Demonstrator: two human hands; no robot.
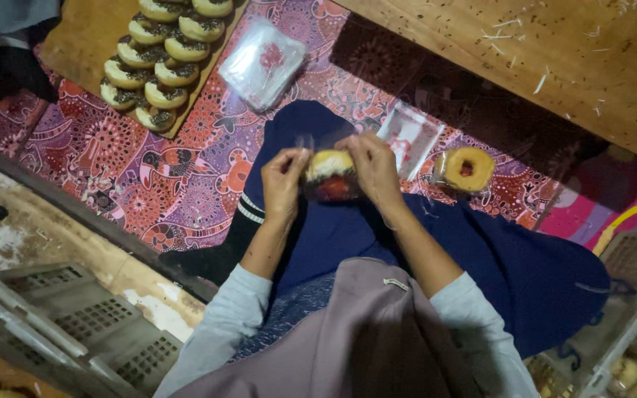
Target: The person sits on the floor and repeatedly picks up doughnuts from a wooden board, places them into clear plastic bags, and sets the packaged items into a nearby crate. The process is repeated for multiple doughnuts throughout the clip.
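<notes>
Over a dark blue lap, both hands close on a doughnut in a clear plastic bag.

Left hand [283, 184] and right hand [372, 168] sit close together, fingers pinching opposite sides of the clear bag [331, 186], which holds a doughnut [329, 165] with pale icing and a red patch below. Just right of the right hand, on the patterned purple cloth [156, 177], lie a flat empty wrapper [410, 140] and a bagged ring doughnut [468, 170]. Farther up, a stack of clear bags [262, 63] rests beside a wooden board [82, 37] carrying rows of chocolate-sprinkled doughnuts [158, 66]. Grey plastic crates [75, 324] stand at lower left.
</notes>
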